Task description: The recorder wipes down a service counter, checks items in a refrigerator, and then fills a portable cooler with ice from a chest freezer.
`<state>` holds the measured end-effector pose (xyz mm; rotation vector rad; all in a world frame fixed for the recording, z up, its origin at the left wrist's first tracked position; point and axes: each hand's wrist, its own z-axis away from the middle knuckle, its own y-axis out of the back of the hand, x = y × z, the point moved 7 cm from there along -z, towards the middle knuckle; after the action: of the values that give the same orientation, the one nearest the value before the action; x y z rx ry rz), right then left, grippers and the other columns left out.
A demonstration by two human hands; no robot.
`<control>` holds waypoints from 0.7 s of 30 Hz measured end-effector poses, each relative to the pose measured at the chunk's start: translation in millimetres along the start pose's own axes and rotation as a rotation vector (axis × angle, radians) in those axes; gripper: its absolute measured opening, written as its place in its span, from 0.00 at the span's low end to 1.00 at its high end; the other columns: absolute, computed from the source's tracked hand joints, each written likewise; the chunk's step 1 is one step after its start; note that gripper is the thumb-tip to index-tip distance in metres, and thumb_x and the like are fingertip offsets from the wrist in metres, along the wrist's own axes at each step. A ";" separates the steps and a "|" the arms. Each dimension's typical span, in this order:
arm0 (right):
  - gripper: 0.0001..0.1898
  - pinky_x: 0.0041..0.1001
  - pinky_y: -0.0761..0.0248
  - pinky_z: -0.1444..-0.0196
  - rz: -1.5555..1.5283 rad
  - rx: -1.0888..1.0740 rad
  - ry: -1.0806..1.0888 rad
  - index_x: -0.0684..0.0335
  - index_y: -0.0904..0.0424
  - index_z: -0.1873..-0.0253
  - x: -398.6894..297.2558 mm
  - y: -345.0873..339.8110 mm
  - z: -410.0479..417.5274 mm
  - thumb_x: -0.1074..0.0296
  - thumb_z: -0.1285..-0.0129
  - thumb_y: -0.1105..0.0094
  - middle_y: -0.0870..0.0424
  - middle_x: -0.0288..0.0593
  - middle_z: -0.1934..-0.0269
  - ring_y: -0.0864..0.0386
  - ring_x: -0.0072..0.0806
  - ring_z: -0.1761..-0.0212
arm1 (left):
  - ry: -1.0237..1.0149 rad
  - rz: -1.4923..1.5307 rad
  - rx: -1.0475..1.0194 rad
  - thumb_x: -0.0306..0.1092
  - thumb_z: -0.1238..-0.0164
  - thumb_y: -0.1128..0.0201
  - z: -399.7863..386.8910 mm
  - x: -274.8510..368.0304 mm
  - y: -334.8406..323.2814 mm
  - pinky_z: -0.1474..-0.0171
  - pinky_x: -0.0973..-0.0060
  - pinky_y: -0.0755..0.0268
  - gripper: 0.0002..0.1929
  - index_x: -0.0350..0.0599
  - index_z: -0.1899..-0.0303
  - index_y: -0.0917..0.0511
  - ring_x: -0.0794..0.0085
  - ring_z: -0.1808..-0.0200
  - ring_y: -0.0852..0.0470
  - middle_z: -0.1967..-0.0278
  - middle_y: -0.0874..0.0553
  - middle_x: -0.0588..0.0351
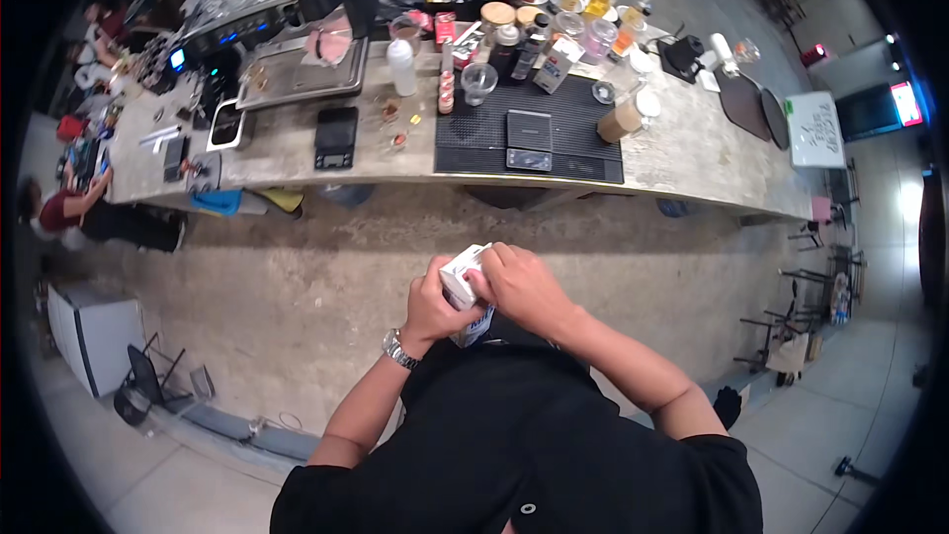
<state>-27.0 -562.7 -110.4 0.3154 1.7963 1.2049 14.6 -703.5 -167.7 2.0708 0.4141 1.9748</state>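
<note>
A white carton with blue writing [461, 283] is held close to my body, above the floor. My left hand [430, 304], with a metal watch at its wrist, is wrapped around the carton's side. My right hand [523, 285] grips the carton's top, thumb and fingers bent over it. Those fingers hide part of the top, so I cannot tell whether a cap is there. Beyond the hands, a compact scale [529, 139] sits on a black rubber bar mat [474, 152] on the counter.
The long counter [400, 165] crosses in front of me. It bears a second black scale [336, 137], a white squeeze bottle [401, 67], another carton [559, 63], a jug of brown liquid [629, 117] and several pump bottles. An espresso machine [296, 22] stands left. A person [67, 208] is farther left.
</note>
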 end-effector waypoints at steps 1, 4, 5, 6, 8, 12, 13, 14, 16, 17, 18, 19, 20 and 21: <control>0.17 0.44 0.24 0.57 -0.008 -0.005 0.022 0.66 0.26 0.61 -3.2 6.7 8.7 0.56 0.26 0.40 0.21 0.53 0.63 0.19 0.51 0.61 | -0.029 0.015 -0.015 0.38 0.55 0.17 7.6 9.1 -1.6 0.59 0.66 0.16 0.30 0.40 0.49 0.22 0.62 0.63 0.07 0.65 0.10 0.47; 0.17 0.44 0.24 0.53 -0.047 -0.001 0.180 0.68 0.26 0.60 -3.0 33.8 38.1 0.57 0.25 0.41 0.21 0.53 0.64 0.19 0.49 0.61 | -0.065 -0.059 -0.038 0.40 0.55 0.16 26.3 36.0 -15.9 0.59 0.67 0.16 0.31 0.40 0.49 0.22 0.62 0.64 0.07 0.65 0.10 0.48; 0.16 0.42 0.25 0.53 -0.050 -0.004 0.250 0.67 0.27 0.61 2.3 38.2 50.9 0.58 0.25 0.40 0.22 0.51 0.64 0.21 0.48 0.60 | -0.090 -0.093 -0.066 0.41 0.55 0.16 29.5 46.2 -25.5 0.59 0.67 0.16 0.32 0.40 0.49 0.22 0.62 0.64 0.07 0.65 0.10 0.48; 0.16 0.41 0.26 0.52 -0.054 -0.008 0.318 0.67 0.27 0.61 3.7 46.8 61.9 0.58 0.25 0.40 0.24 0.50 0.63 0.22 0.46 0.59 | -0.097 -0.103 -0.059 0.41 0.55 0.16 31.9 55.9 -32.9 0.59 0.67 0.16 0.32 0.40 0.49 0.22 0.62 0.64 0.07 0.65 0.10 0.48; 0.15 0.40 0.27 0.53 -0.057 0.009 0.346 0.66 0.28 0.61 13.7 69.2 82.9 0.59 0.27 0.38 0.25 0.49 0.62 0.24 0.46 0.59 | -0.077 -0.101 -0.165 0.43 0.55 0.16 33.2 70.5 -58.5 0.58 0.68 0.16 0.33 0.39 0.48 0.23 0.63 0.62 0.07 0.64 0.10 0.48; 0.15 0.39 0.29 0.53 0.013 0.014 0.366 0.64 0.28 0.61 35.5 111.7 123.3 0.60 0.30 0.33 0.28 0.46 0.62 0.27 0.44 0.58 | -0.123 -0.074 -0.201 0.48 0.54 0.15 37.4 98.2 -110.7 0.60 0.64 0.15 0.36 0.41 0.46 0.24 0.54 0.62 0.07 0.64 0.09 0.45; 0.12 0.36 0.27 0.54 -0.041 0.068 0.350 0.65 0.25 0.58 47.9 119.2 135.8 0.65 0.31 0.31 0.25 0.47 0.59 0.25 0.42 0.60 | -0.117 -0.078 -0.187 0.47 0.53 0.16 39.4 100.2 -123.1 0.58 0.64 0.15 0.36 0.40 0.45 0.24 0.55 0.60 0.06 0.63 0.09 0.45; 0.12 0.36 0.27 0.54 -0.048 0.081 0.333 0.65 0.25 0.58 54.8 123.4 151.2 0.65 0.31 0.31 0.25 0.47 0.59 0.25 0.42 0.60 | -0.110 -0.081 -0.172 0.46 0.52 0.16 41.2 102.6 -133.7 0.57 0.65 0.14 0.36 0.40 0.44 0.24 0.55 0.59 0.06 0.61 0.08 0.45; 0.10 0.31 0.24 0.56 -0.593 0.050 -0.040 0.67 0.23 0.52 88.8 124.9 184.4 0.72 0.32 0.32 0.23 0.48 0.56 0.21 0.36 0.61 | -0.155 -0.085 -0.188 0.46 0.52 0.16 46.8 116.9 -154.8 0.56 0.65 0.14 0.36 0.40 0.43 0.24 0.56 0.58 0.06 0.59 0.08 0.45; 0.12 0.26 0.24 0.57 -0.656 0.127 -0.046 0.69 0.22 0.47 104.8 127.5 200.4 0.79 0.35 0.37 0.21 0.46 0.53 0.20 0.27 0.62 | -0.200 -0.083 -0.181 0.45 0.52 0.15 49.9 124.1 -163.1 0.54 0.66 0.13 0.36 0.39 0.43 0.24 0.57 0.56 0.06 0.57 0.08 0.45; 0.12 0.25 0.24 0.57 -0.754 0.234 -0.125 0.69 0.23 0.49 121.3 124.9 218.1 0.81 0.36 0.39 0.21 0.44 0.55 0.21 0.25 0.61 | -0.240 -0.112 -0.174 0.44 0.52 0.15 54.6 130.4 -170.6 0.52 0.66 0.13 0.38 0.39 0.41 0.24 0.59 0.54 0.06 0.53 0.09 0.46; 0.12 0.24 0.25 0.57 -0.848 0.345 -0.203 0.69 0.23 0.50 135.7 122.2 234.1 0.82 0.38 0.40 0.21 0.42 0.56 0.22 0.22 0.61 | -0.239 -0.116 -0.190 0.44 0.52 0.15 58.6 130.3 -180.0 0.52 0.66 0.13 0.38 0.39 0.41 0.24 0.59 0.54 0.06 0.53 0.09 0.46; 0.10 0.22 0.27 0.58 -1.136 0.396 -0.298 0.69 0.24 0.53 146.6 112.8 249.4 0.83 0.39 0.46 0.22 0.40 0.59 0.24 0.19 0.61 | -0.246 -0.113 -0.212 0.44 0.53 0.15 63.4 128.0 -189.7 0.52 0.67 0.13 0.38 0.39 0.41 0.24 0.58 0.54 0.06 0.53 0.09 0.46; 0.10 0.22 0.27 0.58 -1.144 0.405 -0.302 0.69 0.24 0.53 152.3 109.1 261.7 0.83 0.39 0.46 0.22 0.40 0.59 0.24 0.19 0.61 | -0.254 -0.113 -0.229 0.44 0.53 0.14 67.2 126.7 -197.3 0.52 0.67 0.14 0.38 0.39 0.41 0.24 0.58 0.54 0.06 0.53 0.09 0.46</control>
<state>69.9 -256.2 -128.3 -0.2897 1.5246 -0.0126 80.5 -472.3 -126.6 2.0660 0.2355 1.5878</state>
